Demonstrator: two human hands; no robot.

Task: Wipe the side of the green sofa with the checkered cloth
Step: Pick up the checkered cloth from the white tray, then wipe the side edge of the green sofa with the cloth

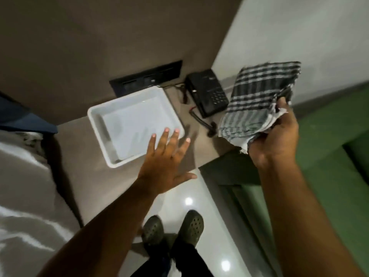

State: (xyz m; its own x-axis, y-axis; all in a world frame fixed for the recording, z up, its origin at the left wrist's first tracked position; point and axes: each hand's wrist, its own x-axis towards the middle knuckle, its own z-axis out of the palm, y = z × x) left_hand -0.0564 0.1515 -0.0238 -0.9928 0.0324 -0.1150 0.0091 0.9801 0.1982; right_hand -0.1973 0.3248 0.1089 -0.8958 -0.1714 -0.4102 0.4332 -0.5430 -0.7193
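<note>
Checkered cloth [257,98], one, gripped by right hand [279,140].

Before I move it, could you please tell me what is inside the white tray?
The white tray looks empty; only shadows and glare show on its floor. The left hand hovers spread over its near corner, covering that bit of the inside.

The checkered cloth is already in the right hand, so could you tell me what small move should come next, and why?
Probably lower the right hand down and to the right, pressing the checkered cloth against the green sofa. The cloth is bunched in that hand and held above the side table, not touching the sofa, so no wiping can start yet. The left hand is open and holds nothing.
</note>
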